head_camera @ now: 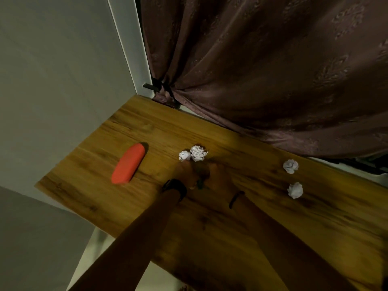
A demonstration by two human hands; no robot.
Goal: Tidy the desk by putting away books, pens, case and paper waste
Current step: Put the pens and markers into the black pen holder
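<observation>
A red oblong case [128, 164] lies on the left part of the wooden desk [210, 227]. Two crumpled paper balls [194, 154] sit touching each other near the desk's middle. Further right lie another paper ball [290, 166] and, nearer to me, a second one [295, 190]. My left hand [184, 172], with a black watch on its wrist, and my right hand [218, 175], with a thin black band, are close together just in front of the paired balls. Both are dark and blurred. A small dark object [200, 181] shows between them; I cannot make out what it is.
A brown patterned curtain [273, 70] hangs along the desk's far edge, tied back at the corner. A pale wall [52, 80] borders the desk's left side. The desk's near-left edge drops to a light floor [92, 248].
</observation>
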